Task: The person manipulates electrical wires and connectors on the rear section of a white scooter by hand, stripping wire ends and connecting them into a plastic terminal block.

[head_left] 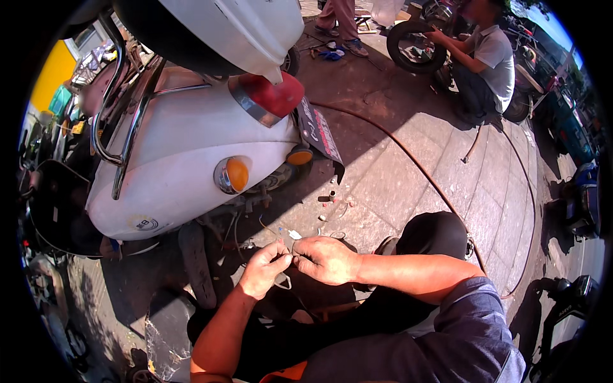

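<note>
Both hands meet low in front of me, beside the rear of a white scooter [185,153]. My left hand [262,271] is closed in a pinch on a thin wire [285,279], which loops down below the fingers. Right against it, my right hand [329,260] is closed too, thumb and forefinger pressed together at the same wire. A small white connector [294,235] shows just beyond the knuckles of my right hand. Fingers hide the exact spot where the wire is gripped. Other loose wires [237,226] hang from under the scooter.
An orange turn signal [237,175] and a red tail light [268,96] stick out from the scooter. A brown hose [408,153] curves over the paving. At the far right a crouching person [488,70] holds a tyre [416,48]. Another person's legs [345,22] stand farther back.
</note>
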Demonstrator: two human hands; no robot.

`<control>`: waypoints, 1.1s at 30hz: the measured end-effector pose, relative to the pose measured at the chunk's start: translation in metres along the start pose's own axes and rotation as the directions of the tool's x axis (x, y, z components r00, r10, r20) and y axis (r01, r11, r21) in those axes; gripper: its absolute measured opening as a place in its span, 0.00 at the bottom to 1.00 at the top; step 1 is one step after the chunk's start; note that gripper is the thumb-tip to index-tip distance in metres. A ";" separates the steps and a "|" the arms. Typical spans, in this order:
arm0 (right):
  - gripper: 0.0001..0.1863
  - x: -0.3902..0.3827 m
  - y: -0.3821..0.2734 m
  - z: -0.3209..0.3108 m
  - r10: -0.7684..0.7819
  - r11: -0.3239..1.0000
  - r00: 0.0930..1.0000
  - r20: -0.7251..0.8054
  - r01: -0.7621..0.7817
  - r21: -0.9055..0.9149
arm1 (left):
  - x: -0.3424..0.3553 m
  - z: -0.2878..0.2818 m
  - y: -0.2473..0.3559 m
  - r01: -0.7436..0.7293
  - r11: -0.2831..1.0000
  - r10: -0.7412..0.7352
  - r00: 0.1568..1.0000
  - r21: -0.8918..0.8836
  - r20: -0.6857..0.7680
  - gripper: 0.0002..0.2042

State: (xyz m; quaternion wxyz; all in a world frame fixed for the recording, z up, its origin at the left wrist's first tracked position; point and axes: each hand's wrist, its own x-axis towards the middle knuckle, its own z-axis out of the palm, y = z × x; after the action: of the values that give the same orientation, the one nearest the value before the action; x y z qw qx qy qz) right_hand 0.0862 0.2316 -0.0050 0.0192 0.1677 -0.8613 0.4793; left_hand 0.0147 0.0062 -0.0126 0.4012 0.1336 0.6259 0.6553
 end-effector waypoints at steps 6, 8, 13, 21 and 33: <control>0.15 0.006 -0.001 0.004 -0.012 1.000 0.997 -0.083 0.012 -0.002 | 0.003 0.000 -0.010 0.021 0.989 -0.032 0.997 -0.144 -0.074 0.04; 0.14 0.007 -0.003 0.006 -0.063 0.998 0.992 -0.113 0.063 -0.005 | 0.002 0.007 -0.009 0.041 0.957 -0.080 0.989 -0.287 -0.125 0.05; 0.09 0.007 -0.039 0.008 -0.426 0.899 0.904 -0.001 0.424 0.105 | 0.012 -0.010 -0.026 0.006 0.934 -0.124 0.943 -0.358 -0.309 0.07; 0.16 0.029 -0.047 -0.023 -0.203 0.978 0.979 0.020 0.201 0.052 | 0.015 0.020 -0.007 -0.129 0.977 0.076 0.954 -0.171 -0.289 0.05; 0.16 -0.001 -0.025 0.005 -0.105 0.990 0.994 -0.007 0.104 -0.100 | -0.005 0.002 -0.027 0.098 0.995 -0.101 0.984 -0.029 -0.145 0.04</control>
State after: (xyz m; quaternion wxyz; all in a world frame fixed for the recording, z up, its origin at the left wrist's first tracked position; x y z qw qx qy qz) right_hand 0.0955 0.2151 0.0127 0.0579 0.2086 -0.8739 0.4353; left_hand 0.0286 0.0015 -0.0359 0.3879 0.0494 0.6522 0.6494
